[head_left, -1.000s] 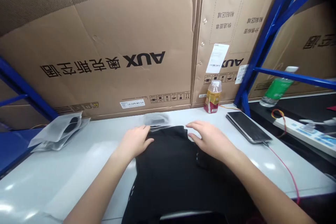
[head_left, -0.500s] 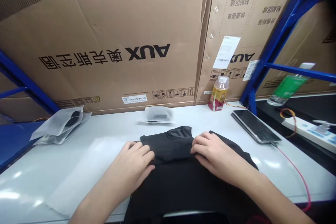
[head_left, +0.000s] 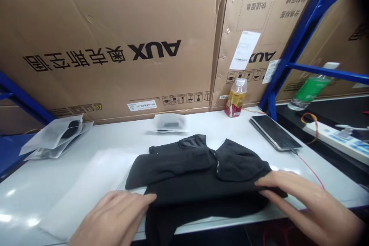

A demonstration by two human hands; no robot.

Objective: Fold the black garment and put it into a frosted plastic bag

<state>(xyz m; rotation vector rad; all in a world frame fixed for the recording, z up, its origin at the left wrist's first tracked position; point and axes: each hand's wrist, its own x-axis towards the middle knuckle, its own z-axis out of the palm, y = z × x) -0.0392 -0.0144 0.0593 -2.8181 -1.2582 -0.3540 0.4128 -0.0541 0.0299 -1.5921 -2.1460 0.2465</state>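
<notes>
A black garment (head_left: 198, 184) lies partly folded on the white table, its near part raised in a fold and one end hanging toward the table's front edge. At the garment's lower left, my left hand (head_left: 115, 215) pinches the cloth between thumb and fingers. My right hand (head_left: 305, 200) grips the fabric at the right side, thumb below and fingers above. A translucent white sheet (head_left: 89, 188) lies flat left of the garment. Beyond the cloth is a small frosted bag (head_left: 170, 123) with a dark label.
More frosted bags (head_left: 57, 134) lie at the left. At the back right stand a yellow-red bottle (head_left: 236, 98) and a phone (head_left: 275, 132) on a red cable. Cartons (head_left: 115, 15) line the back, with blue frame bars (head_left: 300, 34). A power strip (head_left: 340, 138) is far right.
Both hands have come nearer and moved apart, from the garment's upper part to its lower sides. The near cloth is now lifted and folded up. The view has shifted slightly.
</notes>
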